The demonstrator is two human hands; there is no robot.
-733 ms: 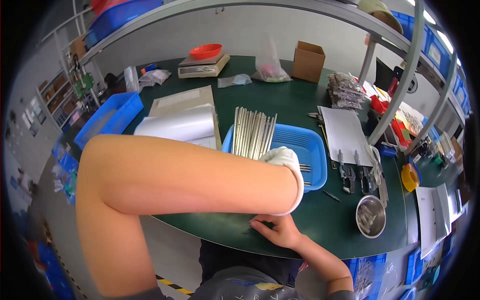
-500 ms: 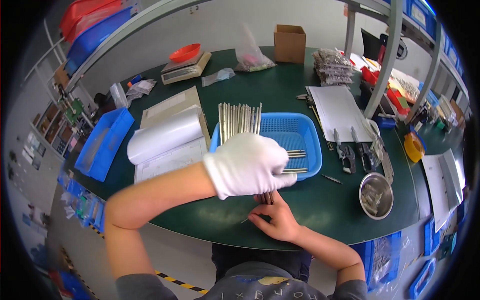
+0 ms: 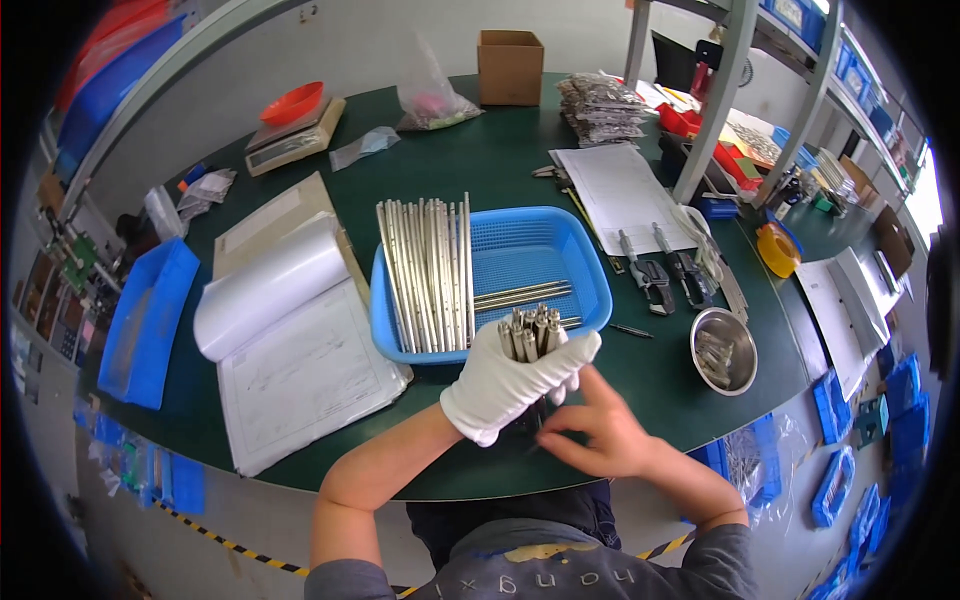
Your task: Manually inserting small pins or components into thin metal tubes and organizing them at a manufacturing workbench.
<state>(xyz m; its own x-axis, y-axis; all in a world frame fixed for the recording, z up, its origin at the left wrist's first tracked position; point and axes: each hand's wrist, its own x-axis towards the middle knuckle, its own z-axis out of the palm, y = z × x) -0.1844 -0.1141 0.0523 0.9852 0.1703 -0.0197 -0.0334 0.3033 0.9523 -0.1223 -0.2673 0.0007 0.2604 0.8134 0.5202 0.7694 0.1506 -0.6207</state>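
At the near edge of the green desk (image 3: pixel 470 180), the bare right hand (image 3: pixel 600 435) had slid in under the gloved left hand (image 3: pixel 510 385), its fingers pressed to the lower end of the bundle of metal rods (image 3: pixel 530 332). The left hand, spread over the basket rim half a second earlier, had pulled back and was clenched round that upright bundle. Behind it, the blue basket (image 3: pixel 590 275) held a flat row of metal strips (image 3: pixel 430 270) along its left side.
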